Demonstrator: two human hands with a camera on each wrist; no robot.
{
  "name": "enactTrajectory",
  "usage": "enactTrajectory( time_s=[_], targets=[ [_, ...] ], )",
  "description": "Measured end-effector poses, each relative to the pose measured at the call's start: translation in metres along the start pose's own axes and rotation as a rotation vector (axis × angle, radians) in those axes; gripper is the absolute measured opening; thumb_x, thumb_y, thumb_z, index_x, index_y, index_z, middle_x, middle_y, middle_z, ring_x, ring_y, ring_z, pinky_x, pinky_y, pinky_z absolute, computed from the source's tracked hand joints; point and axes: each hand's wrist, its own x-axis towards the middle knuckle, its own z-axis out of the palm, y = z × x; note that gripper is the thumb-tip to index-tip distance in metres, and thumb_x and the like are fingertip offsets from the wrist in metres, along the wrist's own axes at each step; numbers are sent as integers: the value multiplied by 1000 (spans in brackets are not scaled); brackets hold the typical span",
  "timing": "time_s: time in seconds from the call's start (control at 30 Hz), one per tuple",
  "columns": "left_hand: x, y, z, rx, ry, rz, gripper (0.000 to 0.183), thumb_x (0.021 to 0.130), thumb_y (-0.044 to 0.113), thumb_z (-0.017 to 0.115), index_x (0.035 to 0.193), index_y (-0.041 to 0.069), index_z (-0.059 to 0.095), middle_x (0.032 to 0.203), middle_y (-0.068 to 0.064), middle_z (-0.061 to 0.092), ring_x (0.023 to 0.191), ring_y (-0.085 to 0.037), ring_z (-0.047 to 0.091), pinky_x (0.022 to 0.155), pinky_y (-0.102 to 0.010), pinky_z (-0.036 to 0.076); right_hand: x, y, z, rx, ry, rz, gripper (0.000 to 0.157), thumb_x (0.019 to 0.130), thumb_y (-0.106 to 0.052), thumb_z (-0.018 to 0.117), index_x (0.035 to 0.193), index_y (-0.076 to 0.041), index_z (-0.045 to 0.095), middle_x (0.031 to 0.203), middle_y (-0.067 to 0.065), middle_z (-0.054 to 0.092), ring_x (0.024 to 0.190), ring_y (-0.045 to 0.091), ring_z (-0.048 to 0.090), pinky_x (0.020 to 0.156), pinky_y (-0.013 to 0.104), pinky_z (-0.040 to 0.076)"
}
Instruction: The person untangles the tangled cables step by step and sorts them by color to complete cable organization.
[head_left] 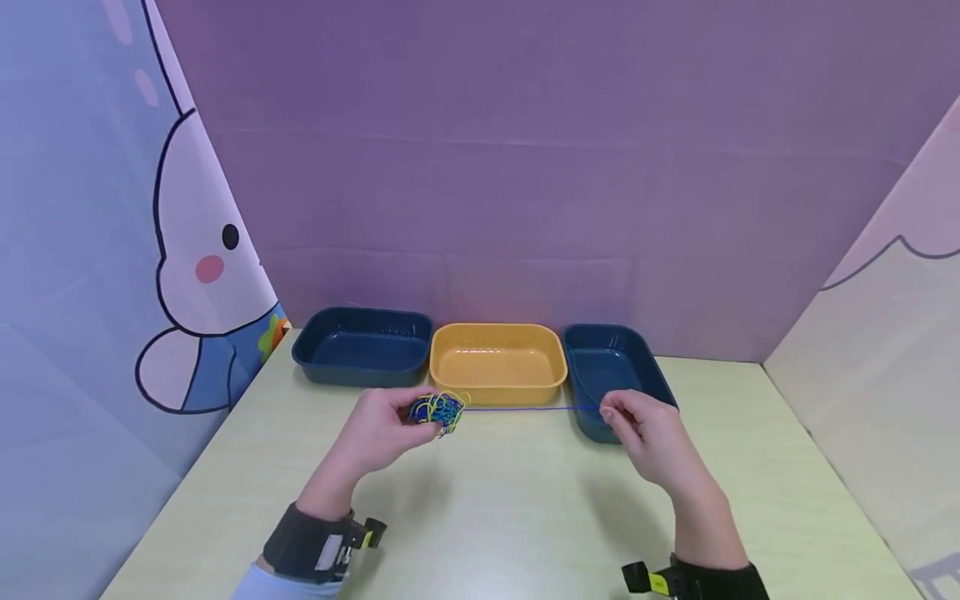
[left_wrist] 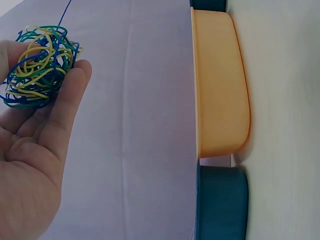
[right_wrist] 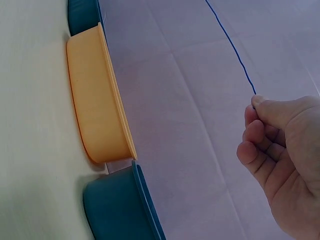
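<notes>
My left hand (head_left: 386, 429) holds a tangled ball of blue, green and yellow strings (left_wrist: 42, 70) between thumb and fingers, raised above the table. From the tangle a single blue string (head_left: 525, 409) runs nearly straight across to my right hand (head_left: 648, 437). Thumb and index finger of that hand pinch the string's end, as the right wrist view shows, with the other fingers loosely curled. Behind the string stands a yellow bin (head_left: 498, 392), and the right hand overlaps the near part of the right dark blue bin (head_left: 660, 375) in the head view.
Another dark blue bin (head_left: 360, 379) stands left of the yellow one, the three in a row along the back of the pale table (head_left: 510, 517). A purple cloth backdrop (head_left: 525, 167) rises right behind them. Printed panels flank the table on both sides.
</notes>
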Motion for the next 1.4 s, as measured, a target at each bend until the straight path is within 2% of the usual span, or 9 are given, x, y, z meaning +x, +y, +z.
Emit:
enactTrajectory(
  time_s=[0.23, 0.4, 0.53, 0.67, 0.8, 0.9, 1.23, 1.4],
  targets=[
    [1, 0, -4, 61, 59, 20, 25, 78, 10, 73, 103, 15, 72, 90, 0, 69, 70, -12, 62, 58, -27, 57, -3, 7, -1, -23, -1, 37, 13, 88, 0, 66, 94, -11, 63, 79, -4, 56, 62, 10, 47, 50, 23, 47],
    [0, 0, -5, 39, 46, 4, 28, 79, 10, 73, 108, 11, 71, 93, -3, 70, 73, -12, 63, 61, -26, 57, -3, 9, -3, -7, 10, 24, 12, 88, 0, 66, 94, -11, 64, 79, -5, 56, 60, 9, 46, 49, 23, 46],
    [1, -1, -4, 14, 47, -9, 31, 79, 9, 73, 111, 9, 70, 95, -5, 70, 75, -13, 64, 62, -26, 57, -3, 9, -4, 53, 18, 23, 12, 87, 1, 67, 93, -9, 66, 77, -5, 59, 59, 9, 48, 49, 22, 46],
    [1, -2, -4, 0, 57, -33, 33, 80, 9, 73, 113, 8, 69, 98, -7, 69, 78, -14, 64, 64, -27, 57, -4, 7, -2, 123, 2, 89, 11, 87, -1, 68, 93, -10, 68, 76, -6, 61, 60, 10, 52, 50, 22, 48],
    [0, -1, -5, -13, 58, -41, 34, 80, 9, 73, 113, 7, 69, 98, -8, 69, 79, -14, 64, 65, -27, 58, -3, 7, -2, 170, -14, 130, 9, 87, -6, 70, 95, -10, 69, 82, -6, 66, 68, 9, 60, 58, 23, 54],
    [0, 0, -6, -7, 67, -46, 34, 79, 10, 74, 113, 8, 69, 98, -8, 69, 78, -15, 64, 65, -28, 58, -3, 7, -3, 188, -16, 129, 12, 86, -9, 72, 97, -12, 69, 88, -5, 69, 75, 9, 63, 64, 24, 56],
    [-1, 0, -8, -38, 68, -57, 33, 80, 13, 74, 113, 8, 68, 100, -7, 68, 80, -15, 64, 66, -28, 57, -4, 5, -7, 199, -22, 156, 27, 85, -21, 75, 109, -13, 67, 98, -5, 68, 85, 9, 63, 71, 30, 57],
    [-1, 0, -5, -62, 67, -35, 33, 80, 10, 74, 112, 8, 69, 99, -7, 69, 79, -16, 65, 65, -29, 58, -1, -6, -4, 207, -19, 111, 34, 82, -20, 77, 113, -13, 66, 103, -4, 68, 88, 8, 63, 73, 35, 57]
  ],
)
